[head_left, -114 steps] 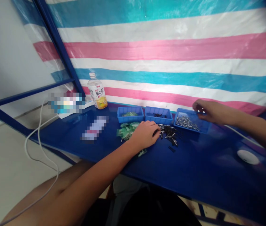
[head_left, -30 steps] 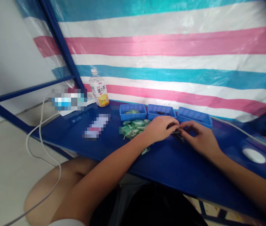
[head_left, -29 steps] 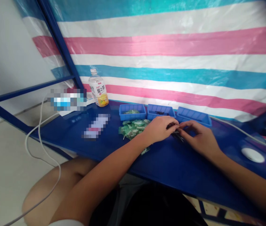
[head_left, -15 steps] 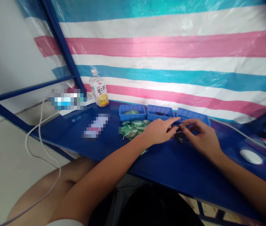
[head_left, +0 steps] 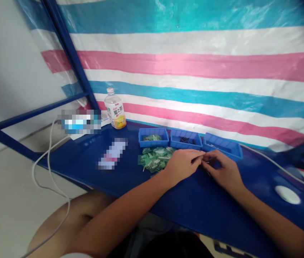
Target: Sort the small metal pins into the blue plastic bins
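My left hand [head_left: 185,163] and my right hand [head_left: 223,168] meet at their fingertips over the blue table [head_left: 178,199]. Both have their fingers pinched together; what lies between them is too small and hidden to name. Dark thin pieces show partly beneath the fingers. Left of my left hand lies a pile of green packets [head_left: 155,157]. Behind the hands stand three blue bins: the left bin [head_left: 153,143] holds green pieces, the middle bin [head_left: 185,145] dark pieces, and the right bin [head_left: 232,153] a few thin pale pieces.
A drink bottle [head_left: 116,111] stands at the back left, near a blurred phone-like object [head_left: 112,154]. A white oval object [head_left: 288,194] lies on the right. White cables [head_left: 283,166] run along both sides. Blue frame bars [head_left: 71,57] and a striped sheet [head_left: 184,64] surround the table.
My hands have come together at the fingertips, and my left fingers, spread before, are now drawn in. The dark pieces below are more hidden. The whole view has shifted slightly.
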A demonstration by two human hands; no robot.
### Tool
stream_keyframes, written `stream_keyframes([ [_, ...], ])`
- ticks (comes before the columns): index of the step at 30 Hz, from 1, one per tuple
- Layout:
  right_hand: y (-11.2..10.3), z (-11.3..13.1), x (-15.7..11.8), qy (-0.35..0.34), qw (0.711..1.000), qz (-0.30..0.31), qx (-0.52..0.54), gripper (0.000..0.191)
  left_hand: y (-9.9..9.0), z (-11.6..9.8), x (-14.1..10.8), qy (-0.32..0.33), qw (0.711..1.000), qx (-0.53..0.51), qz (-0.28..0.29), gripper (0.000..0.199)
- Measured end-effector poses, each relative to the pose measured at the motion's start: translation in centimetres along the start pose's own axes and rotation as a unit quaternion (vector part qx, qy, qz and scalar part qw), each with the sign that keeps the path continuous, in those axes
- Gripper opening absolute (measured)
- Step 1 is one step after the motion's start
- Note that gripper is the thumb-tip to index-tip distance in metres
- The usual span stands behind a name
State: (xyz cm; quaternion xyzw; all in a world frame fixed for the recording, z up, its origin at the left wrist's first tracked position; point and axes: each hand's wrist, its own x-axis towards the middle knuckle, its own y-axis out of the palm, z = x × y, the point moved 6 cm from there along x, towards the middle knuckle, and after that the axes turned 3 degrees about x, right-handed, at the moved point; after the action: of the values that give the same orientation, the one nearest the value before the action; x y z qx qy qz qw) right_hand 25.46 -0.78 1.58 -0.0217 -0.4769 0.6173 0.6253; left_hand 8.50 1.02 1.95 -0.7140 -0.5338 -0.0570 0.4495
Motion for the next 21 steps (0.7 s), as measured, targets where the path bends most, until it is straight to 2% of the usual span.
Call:
stream_keyframes([
  [8,-0.3,2.2,0.3,-0.068,0.998,0.001,-0.017,0.02,-1.3,-0.2,0.0,-0.01,0.999,-0.02,-0.031,0.026],
  [14,-0.9,1.9,0.0,-0.028,0.999,-0.007,-0.043,0.013,-0.9,-0.2,0.6,-0.018,1.0,0.01,0.013,0.015],
  [17,-1.2,1.7,0.0,-0.002,0.999,-0.025,-0.03,0.019,-0.5,-0.5,0.7,-0.002,0.999,0.016,0.04,0.009],
  [19,-1.6,1.7,0.1,-0.004,0.999,-0.045,-0.012,0.027,-0.6,-0.5,0.7,-0.006,0.999,0.002,0.044,0.012],
  [21,-1.5,1.7,0.3,-0.016,0.999,-0.035,-0.02,0.022,-0.7,-0.4,0.8,-0.005,0.999,0.02,0.04,0.014],
])
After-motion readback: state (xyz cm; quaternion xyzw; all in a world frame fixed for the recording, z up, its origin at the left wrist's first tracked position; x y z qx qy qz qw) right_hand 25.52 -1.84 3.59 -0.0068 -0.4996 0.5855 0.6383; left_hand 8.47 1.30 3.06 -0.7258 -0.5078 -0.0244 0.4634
